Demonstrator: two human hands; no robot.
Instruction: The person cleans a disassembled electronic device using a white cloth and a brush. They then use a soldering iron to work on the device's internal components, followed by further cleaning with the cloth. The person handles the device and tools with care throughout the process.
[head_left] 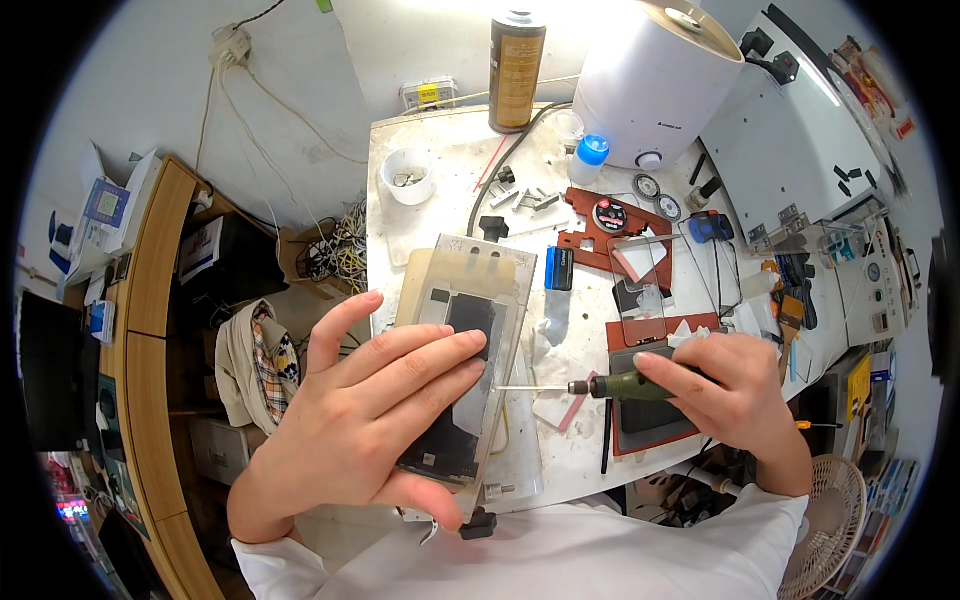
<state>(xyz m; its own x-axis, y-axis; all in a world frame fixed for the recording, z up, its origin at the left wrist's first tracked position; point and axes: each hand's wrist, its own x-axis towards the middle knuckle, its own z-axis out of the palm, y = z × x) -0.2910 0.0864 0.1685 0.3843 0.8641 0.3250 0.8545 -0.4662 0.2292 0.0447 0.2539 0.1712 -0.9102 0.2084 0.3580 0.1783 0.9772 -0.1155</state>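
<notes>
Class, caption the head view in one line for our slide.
Left hand spread over a flat device, right hand pointing a green tool at its edge.

A lightly creased white shirt [560, 555] shows along the near edge of the table [575, 465], its white sleeves [772, 525] loose and wide-mouthed; left hand [385, 385] and right hand [728, 388] are bare.

A head-worn fisheye view looks down from close above the left hand [365, 400], right hand [735, 390] and workbench [577, 466].
</notes>
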